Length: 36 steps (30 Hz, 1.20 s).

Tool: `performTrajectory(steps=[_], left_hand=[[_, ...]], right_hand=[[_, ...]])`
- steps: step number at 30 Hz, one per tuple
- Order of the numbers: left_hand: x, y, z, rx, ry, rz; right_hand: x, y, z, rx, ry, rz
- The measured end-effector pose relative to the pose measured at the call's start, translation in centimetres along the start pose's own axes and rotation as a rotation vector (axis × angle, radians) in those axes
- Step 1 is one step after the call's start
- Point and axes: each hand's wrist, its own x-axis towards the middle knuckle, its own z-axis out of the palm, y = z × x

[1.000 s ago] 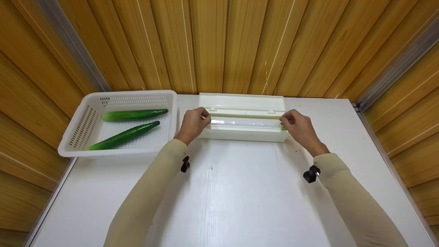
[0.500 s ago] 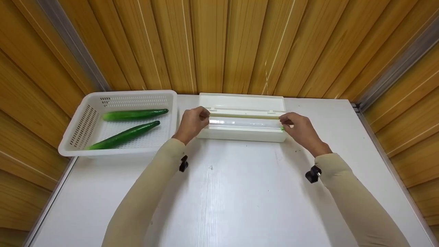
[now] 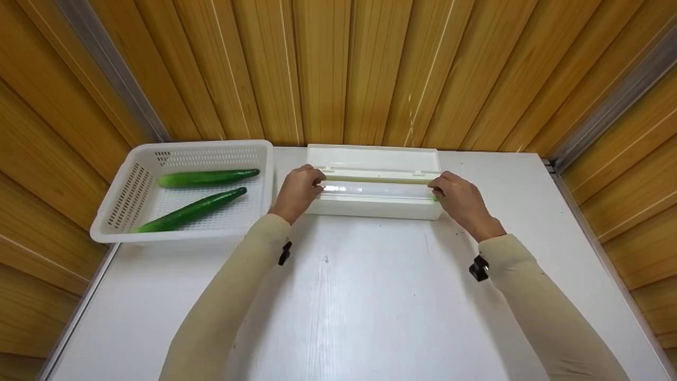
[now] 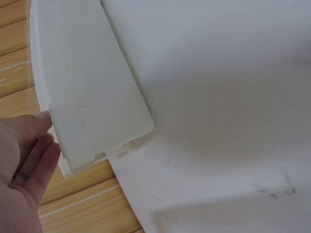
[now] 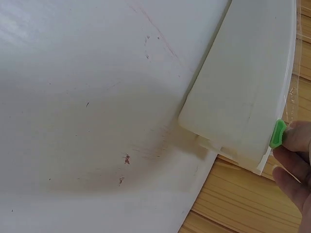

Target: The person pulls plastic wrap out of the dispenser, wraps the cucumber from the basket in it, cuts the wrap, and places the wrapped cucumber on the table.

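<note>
A white cling film dispenser [image 3: 373,209] stands at the back of the table with its lid [image 3: 373,157] raised. Across its opening lies shiny clear cling film [image 3: 378,189]. My left hand [image 3: 298,191] pinches the film at the left end, thumb and fingers close to the box's edge in the left wrist view. At the other end my right hand [image 3: 461,198] pinches the film too. Beside its fingertips a green slide cutter [image 5: 277,134] sits on the box edge. In the right wrist view, a strip of film [image 5: 293,90] shows above the rim.
Left of the dispenser stands a white perforated basket [image 3: 182,236] holding an upper cucumber [image 3: 209,178] and a lower cucumber [image 3: 191,210]. The white table [image 3: 365,296] meets wood-patterned wall panels [image 3: 349,74] behind the dispenser.
Both hands stay at the dispenser's ends, with only small shifts of the fingers and wrists. The right fingers have moved slightly inward. Basket and cucumbers have not moved.
</note>
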Motion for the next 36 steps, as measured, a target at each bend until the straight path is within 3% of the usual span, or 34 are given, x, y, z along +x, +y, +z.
performTrajectory(steps=[7, 16, 27, 36], left_hand=[[0.3, -0.1, 0.5, 0.112, 0.042, 0.03], [-0.2, -0.3, 0.6, 0.132, 0.103, 0.018], [-0.6, -0.7, 0.1, 0.057, 0.139, 0.073], [-0.7, -0.8, -0.4, -0.052, 0.096, 0.026]], right_hand=[[-0.2, 0.1, 0.1, 0.0, -0.02, 0.046], [-0.5, 0.2, 0.3, 0.003, 0.01, 0.046], [-1.0, 0.3, 0.5, 0.003, 0.106, -0.038], [-1.2, 0.1, 0.2, 0.025, 0.093, 0.021]])
